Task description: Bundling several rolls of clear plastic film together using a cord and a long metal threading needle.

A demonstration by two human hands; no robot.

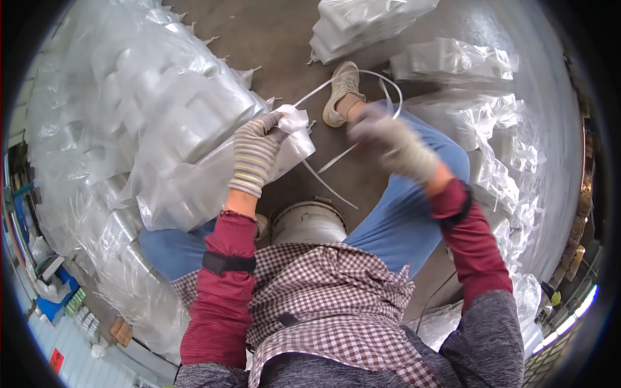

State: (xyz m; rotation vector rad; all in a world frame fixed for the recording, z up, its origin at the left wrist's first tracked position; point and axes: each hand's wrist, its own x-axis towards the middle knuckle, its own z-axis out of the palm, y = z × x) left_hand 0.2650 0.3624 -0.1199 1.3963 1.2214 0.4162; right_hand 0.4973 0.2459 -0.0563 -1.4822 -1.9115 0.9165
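Observation:
My left hand (253,152), in a striped knit glove, is closed around the bunched neck of a clear plastic bag (210,174) that lies across my left thigh. White, block-like contents show through the film. A thin white tie strip (314,92) runs from that bunched neck in a wide loop toward my right side, and a loose end hangs below the neck. My right hand (396,143), gloved too, is over my right leg, close to the strip. Motion smears its fingers, so its grip on the strip cannot be made out.
Many filled clear bags (129,77) with tied ends are piled along my left. More stand ahead (362,26) and along my right (485,123). A whitish bucket (309,223) is between my legs, and my shoe (344,87) rests on the grey floor.

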